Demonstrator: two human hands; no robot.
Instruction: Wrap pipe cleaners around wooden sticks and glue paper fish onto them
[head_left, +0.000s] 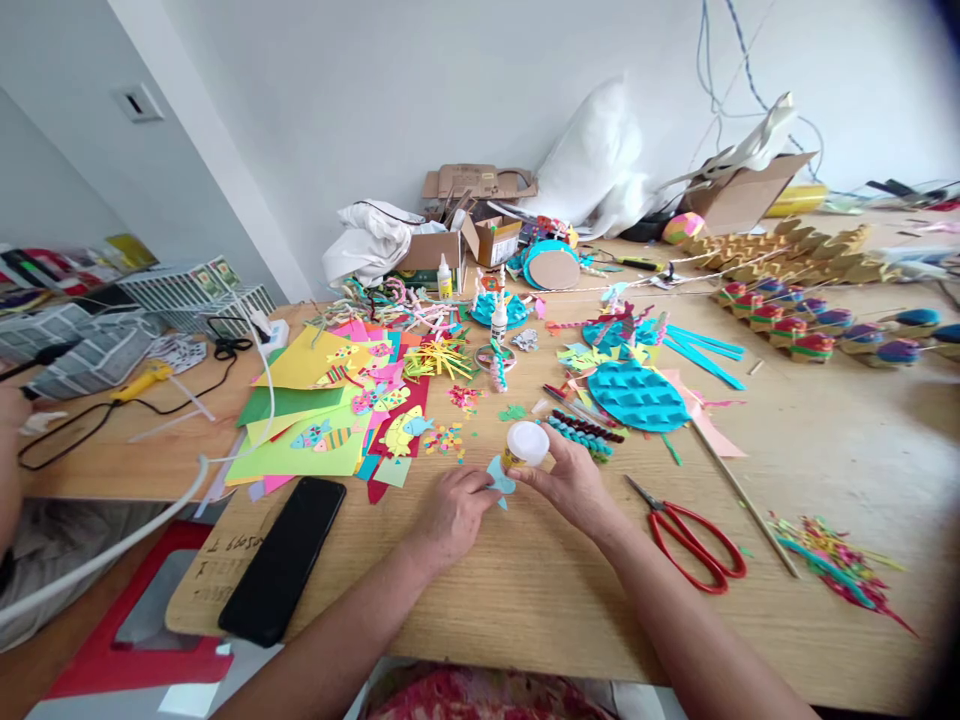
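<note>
Wrapped in my right hand is a glue stick with a yellow label; its round white end faces me, and its other end meets a light blue paper cutout. The fingers of my left hand are closed together on the cutout's left edge, keeping it at the table top. A small pointed blue tip shows below it. Red-handled scissors lie to the right of my right hand. Just beyond the hands are braided pipe cleaners and a blue egg-carton-like oval.
Coloured paper sheets with fish cutouts lie left, near a black phone. A white glue bottle stands behind. A wooden stick and paper shreds are at right. A white cable crosses the left, near another person's arm.
</note>
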